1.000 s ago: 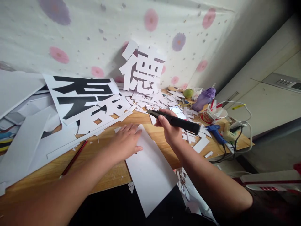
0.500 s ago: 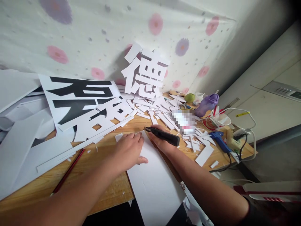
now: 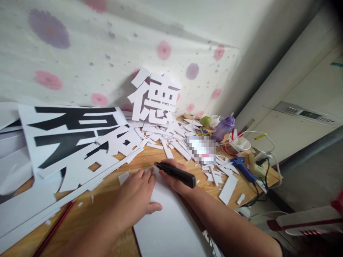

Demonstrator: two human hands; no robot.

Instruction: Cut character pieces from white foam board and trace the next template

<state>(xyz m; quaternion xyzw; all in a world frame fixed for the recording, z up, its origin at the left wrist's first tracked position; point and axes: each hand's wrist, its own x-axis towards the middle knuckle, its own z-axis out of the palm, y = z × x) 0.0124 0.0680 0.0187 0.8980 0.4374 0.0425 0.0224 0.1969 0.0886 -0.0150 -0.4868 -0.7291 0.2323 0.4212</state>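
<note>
My left hand (image 3: 139, 191) lies on a long white foam board (image 3: 167, 228), its fingers laid down near the far end and the thumb stretched out to the right. In my right hand (image 3: 171, 178) is a black utility knife (image 3: 179, 174), its tip pointing left at the board's far edge beside my left fingertips. Whether the blade is in the board I cannot make out. The board reaches over the front of the wooden table (image 3: 118, 246). A small white piece (image 3: 123, 177) lies just left of its far end.
A cut-out white character (image 3: 154, 96) leans at the wall above scattered offcuts (image 3: 171, 130). Left are another cut-out (image 3: 91, 160) on a black-printed sheet (image 3: 32, 139) and a red pencil (image 3: 55, 228). Right are a blue glue gun (image 3: 244, 169), a purple bottle (image 3: 224, 129) and a paper bowl (image 3: 237, 146).
The camera view has shifted, so the scene sits lower and further left. Both hands stay at the board's far end, and the knife is still in my right hand.
</note>
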